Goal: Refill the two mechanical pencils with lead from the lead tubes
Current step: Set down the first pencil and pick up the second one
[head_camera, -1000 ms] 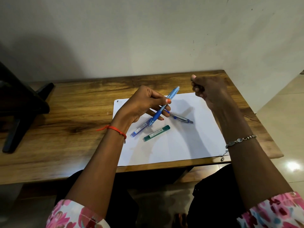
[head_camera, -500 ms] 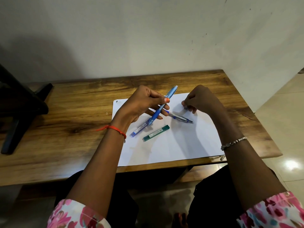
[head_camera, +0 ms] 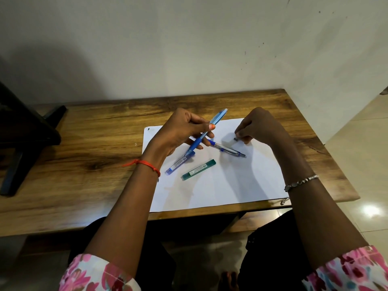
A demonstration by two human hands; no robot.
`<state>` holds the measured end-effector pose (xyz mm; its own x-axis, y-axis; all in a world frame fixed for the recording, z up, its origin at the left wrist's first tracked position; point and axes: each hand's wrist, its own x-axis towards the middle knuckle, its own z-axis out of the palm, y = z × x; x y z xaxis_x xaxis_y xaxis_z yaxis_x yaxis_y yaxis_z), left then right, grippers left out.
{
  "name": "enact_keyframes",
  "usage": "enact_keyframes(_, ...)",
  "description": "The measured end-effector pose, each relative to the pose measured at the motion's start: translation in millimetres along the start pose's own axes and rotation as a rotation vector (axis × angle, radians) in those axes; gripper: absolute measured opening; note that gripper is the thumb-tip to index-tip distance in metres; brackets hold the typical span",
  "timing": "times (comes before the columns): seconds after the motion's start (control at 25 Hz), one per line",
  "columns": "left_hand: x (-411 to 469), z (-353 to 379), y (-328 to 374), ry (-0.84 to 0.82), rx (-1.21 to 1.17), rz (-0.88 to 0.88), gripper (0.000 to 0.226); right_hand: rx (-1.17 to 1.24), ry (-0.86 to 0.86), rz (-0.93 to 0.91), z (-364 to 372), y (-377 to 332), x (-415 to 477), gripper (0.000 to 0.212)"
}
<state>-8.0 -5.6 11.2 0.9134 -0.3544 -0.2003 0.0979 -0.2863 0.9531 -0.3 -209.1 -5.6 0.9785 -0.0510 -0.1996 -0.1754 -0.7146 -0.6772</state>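
My left hand (head_camera: 180, 131) grips the blue pencil (head_camera: 206, 131); my right hand (head_camera: 260, 127) pinches a small cap (head_camera: 235, 139) over the paper (head_camera: 241, 181)

You get soft, even indoor light here, moderately bright on the white paper sheet (head_camera: 220, 181) and duller on the wall (head_camera: 189, 49). A hot glare spot sits on the floor tile (head_camera: 371, 211) at the right. Your arms throw faint, diffuse shadows across the paper, and a broad dark shadow spreads over the wall at upper left. The wide lens bows the wooden worktop (head_camera: 84, 143) edges. The floral sleeves (head_camera: 94, 274) at the bottom look soft and smeared.
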Motion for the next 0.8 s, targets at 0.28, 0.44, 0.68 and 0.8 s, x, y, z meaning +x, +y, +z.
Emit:
enact_keyframes(0.28, 13.6, 4.8, -10.1, 0.232, 0.445, 0.269, 0.023, 0.446, 0.17, -0.282, -0.5, -24.0, -7.4, 0.024)
enact_keyframes(0.44, 14.2, 5.9, -15.9, 0.262, 0.671, 0.463, 0.02, 0.286, 0.012, -0.344, 5.7, -28.3, -11.6, 0.016)
enact_keyframes(0.68, 17.4, 5.6, -16.5, 0.334, 0.721, 0.444, 0.028, 0.211, 0.079, -0.288, 4.7, -24.3, -7.5, 0.024)
enact_keyframes(0.8, 20.0, 0.8, -19.1, 0.413, 0.676, 0.42, 0.034, 0.177, 0.153, -0.223, -3.2, -16.7, -7.6, 0.028)
